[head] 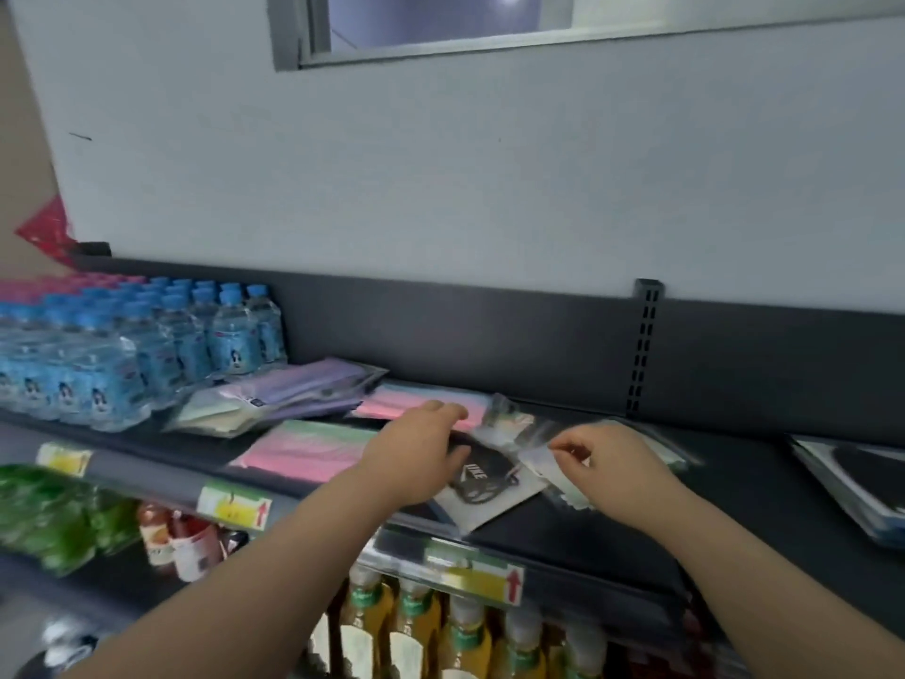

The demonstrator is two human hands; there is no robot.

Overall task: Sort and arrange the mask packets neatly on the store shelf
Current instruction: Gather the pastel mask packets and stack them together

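Forearms reach over the shelf [734, 472], mid-sort. Right grip [607, 472] pinches a clear packet [538, 463] by its edge. Left grip [416, 458] lies on the black mask packet [485, 487] beside it, and I cannot tell whether it clasps. Next, the clear packet probably needs lifting onto a matching pile.

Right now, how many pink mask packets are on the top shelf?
2. The front pink packet lies at the front of the shelf, left of the left hand. The rear pink packet lies behind it, partly under that hand's fingers. Others may be hidden.
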